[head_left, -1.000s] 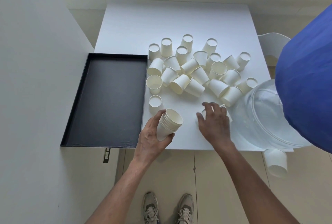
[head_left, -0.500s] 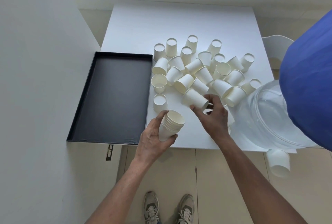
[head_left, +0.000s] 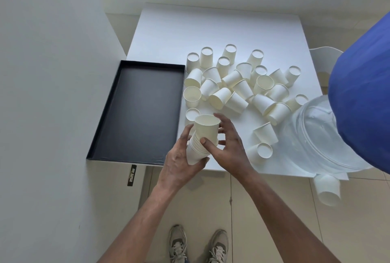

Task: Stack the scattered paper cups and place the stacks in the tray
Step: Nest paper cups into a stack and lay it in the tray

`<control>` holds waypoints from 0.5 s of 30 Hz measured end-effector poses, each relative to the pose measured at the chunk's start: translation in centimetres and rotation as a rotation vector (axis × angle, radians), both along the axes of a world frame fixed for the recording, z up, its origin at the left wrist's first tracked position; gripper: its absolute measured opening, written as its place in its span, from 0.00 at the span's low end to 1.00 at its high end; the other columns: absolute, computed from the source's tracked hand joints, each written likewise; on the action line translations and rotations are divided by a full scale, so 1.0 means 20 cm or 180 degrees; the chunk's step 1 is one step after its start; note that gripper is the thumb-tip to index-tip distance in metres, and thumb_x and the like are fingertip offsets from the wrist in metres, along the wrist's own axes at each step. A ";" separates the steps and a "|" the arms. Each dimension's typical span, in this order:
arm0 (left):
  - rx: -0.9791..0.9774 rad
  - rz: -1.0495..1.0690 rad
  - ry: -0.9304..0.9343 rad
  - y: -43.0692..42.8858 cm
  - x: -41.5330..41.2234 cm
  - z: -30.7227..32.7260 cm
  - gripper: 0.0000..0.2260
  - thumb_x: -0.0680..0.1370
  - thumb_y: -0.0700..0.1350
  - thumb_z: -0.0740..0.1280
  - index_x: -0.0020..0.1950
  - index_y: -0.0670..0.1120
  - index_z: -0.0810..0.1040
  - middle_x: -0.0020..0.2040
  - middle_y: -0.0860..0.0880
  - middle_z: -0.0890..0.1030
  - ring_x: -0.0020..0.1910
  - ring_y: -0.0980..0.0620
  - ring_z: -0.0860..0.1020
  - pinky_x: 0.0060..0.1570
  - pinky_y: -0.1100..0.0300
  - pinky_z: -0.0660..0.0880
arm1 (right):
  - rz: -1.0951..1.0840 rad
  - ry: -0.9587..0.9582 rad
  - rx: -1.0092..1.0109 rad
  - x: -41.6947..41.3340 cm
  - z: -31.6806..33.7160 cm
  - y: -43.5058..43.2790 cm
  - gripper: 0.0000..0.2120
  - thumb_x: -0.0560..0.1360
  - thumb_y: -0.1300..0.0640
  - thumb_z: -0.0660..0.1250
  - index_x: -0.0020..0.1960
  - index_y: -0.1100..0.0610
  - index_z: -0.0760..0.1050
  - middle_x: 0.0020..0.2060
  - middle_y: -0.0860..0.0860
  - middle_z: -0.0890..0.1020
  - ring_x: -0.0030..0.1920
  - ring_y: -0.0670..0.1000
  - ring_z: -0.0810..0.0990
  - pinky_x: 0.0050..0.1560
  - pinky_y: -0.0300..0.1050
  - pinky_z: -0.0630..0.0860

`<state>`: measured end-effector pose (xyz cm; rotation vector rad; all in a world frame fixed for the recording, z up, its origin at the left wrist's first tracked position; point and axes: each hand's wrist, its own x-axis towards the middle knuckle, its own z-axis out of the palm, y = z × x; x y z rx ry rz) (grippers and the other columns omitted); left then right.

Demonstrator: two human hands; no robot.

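My left hand (head_left: 179, 161) grips a stack of white paper cups (head_left: 197, 149) near the table's front edge, mouth up and tilted. My right hand (head_left: 229, 146) holds one more cup (head_left: 206, 128) with thumb and fingers, its base set into the top of the stack. Several loose white cups (head_left: 242, 85) lie scattered on the white table (head_left: 211, 30) beyond my hands, some upright, some upside down, some on their sides. The black tray (head_left: 109, 127) sits empty at the left of the table.
A large clear water bottle with a blue cap (head_left: 329, 136) fills the right side, overhanging the table's front right corner. One cup (head_left: 327, 189) hangs off the edge below it. A white wall (head_left: 52, 94) stands at the left. My shoes (head_left: 198, 243) show on the tiled floor.
My right hand picked a cup from the pile, carried it left and set it into the top of the stack that my left hand holds.
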<state>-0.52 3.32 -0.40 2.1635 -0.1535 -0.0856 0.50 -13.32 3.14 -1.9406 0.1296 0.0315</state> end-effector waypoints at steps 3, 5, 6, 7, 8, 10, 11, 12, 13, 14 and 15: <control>-0.0154 -0.0004 0.0076 0.02 -0.03 0.02 0.49 0.70 0.52 0.80 0.81 0.65 0.52 0.56 0.65 0.77 0.51 0.52 0.84 0.50 0.48 0.83 | 0.0029 -0.0035 0.0092 -0.03 0.00 0.02 0.23 0.77 0.56 0.73 0.69 0.48 0.72 0.67 0.40 0.73 0.63 0.37 0.74 0.47 0.32 0.75; -0.0220 0.0000 0.0082 0.03 -0.04 0.04 0.48 0.70 0.55 0.79 0.80 0.68 0.51 0.56 0.67 0.77 0.51 0.54 0.84 0.50 0.49 0.83 | 0.0152 0.0052 0.0114 -0.05 -0.01 0.04 0.20 0.79 0.55 0.71 0.70 0.48 0.73 0.70 0.38 0.72 0.66 0.38 0.73 0.48 0.32 0.75; -0.0255 0.0008 0.0063 0.03 -0.04 0.05 0.47 0.70 0.57 0.78 0.80 0.68 0.52 0.58 0.66 0.77 0.51 0.54 0.83 0.50 0.50 0.83 | 0.0217 0.0103 0.0119 -0.06 -0.02 0.04 0.19 0.80 0.54 0.69 0.70 0.48 0.72 0.71 0.37 0.71 0.68 0.38 0.72 0.50 0.34 0.75; -0.0282 0.0020 0.0033 0.04 -0.04 0.05 0.46 0.70 0.59 0.77 0.80 0.67 0.53 0.60 0.63 0.78 0.51 0.54 0.83 0.49 0.50 0.83 | 0.0274 0.0148 0.0135 -0.08 -0.02 0.05 0.19 0.81 0.52 0.67 0.71 0.47 0.72 0.72 0.37 0.71 0.69 0.39 0.71 0.53 0.38 0.76; -0.0285 0.0025 -0.0013 0.05 -0.04 0.05 0.44 0.70 0.59 0.77 0.81 0.66 0.55 0.62 0.59 0.78 0.51 0.54 0.83 0.49 0.50 0.83 | 0.0312 0.0203 0.0174 -0.09 -0.02 0.06 0.17 0.82 0.49 0.65 0.71 0.46 0.72 0.72 0.36 0.71 0.69 0.40 0.71 0.57 0.42 0.76; -0.0289 0.0010 -0.0072 0.07 -0.05 0.03 0.41 0.70 0.57 0.78 0.79 0.63 0.62 0.62 0.54 0.80 0.52 0.53 0.82 0.49 0.49 0.83 | 0.0329 0.0377 0.0352 -0.11 -0.02 0.08 0.18 0.83 0.43 0.59 0.71 0.45 0.72 0.70 0.35 0.73 0.70 0.41 0.72 0.65 0.48 0.74; -0.0339 0.0018 -0.0046 0.08 -0.06 0.03 0.40 0.70 0.55 0.79 0.77 0.62 0.65 0.60 0.54 0.80 0.52 0.53 0.82 0.48 0.49 0.82 | 0.0326 0.0501 0.0487 -0.11 -0.02 0.09 0.20 0.82 0.40 0.57 0.71 0.44 0.72 0.70 0.35 0.73 0.70 0.41 0.72 0.67 0.50 0.74; -0.0397 0.0050 0.0007 0.10 -0.07 0.03 0.38 0.69 0.54 0.80 0.76 0.62 0.67 0.59 0.55 0.80 0.50 0.53 0.83 0.48 0.50 0.83 | 0.0327 0.0617 0.0626 -0.11 -0.01 0.10 0.22 0.82 0.37 0.54 0.72 0.43 0.72 0.69 0.35 0.74 0.70 0.40 0.73 0.66 0.50 0.75; -0.0453 0.0111 0.0068 0.11 -0.08 0.04 0.38 0.69 0.54 0.81 0.74 0.62 0.68 0.58 0.56 0.81 0.48 0.54 0.83 0.46 0.52 0.83 | 0.0330 0.0703 0.0751 -0.11 -0.01 0.11 0.23 0.82 0.36 0.53 0.73 0.42 0.71 0.69 0.35 0.75 0.69 0.41 0.74 0.64 0.49 0.77; -0.0496 0.0195 0.0127 0.13 -0.09 0.05 0.38 0.68 0.55 0.82 0.73 0.63 0.68 0.57 0.58 0.81 0.47 0.56 0.84 0.45 0.56 0.83 | 0.0326 0.0753 0.0882 -0.12 0.00 0.12 0.23 0.83 0.36 0.51 0.73 0.42 0.70 0.68 0.35 0.75 0.68 0.41 0.75 0.60 0.46 0.79; -0.0547 0.0291 0.0180 0.14 -0.09 0.06 0.38 0.67 0.56 0.82 0.73 0.65 0.67 0.56 0.60 0.80 0.45 0.58 0.84 0.43 0.60 0.83 | 0.0305 0.0797 0.1029 -0.12 0.02 0.14 0.21 0.84 0.37 0.50 0.73 0.41 0.68 0.67 0.34 0.76 0.66 0.41 0.77 0.56 0.43 0.79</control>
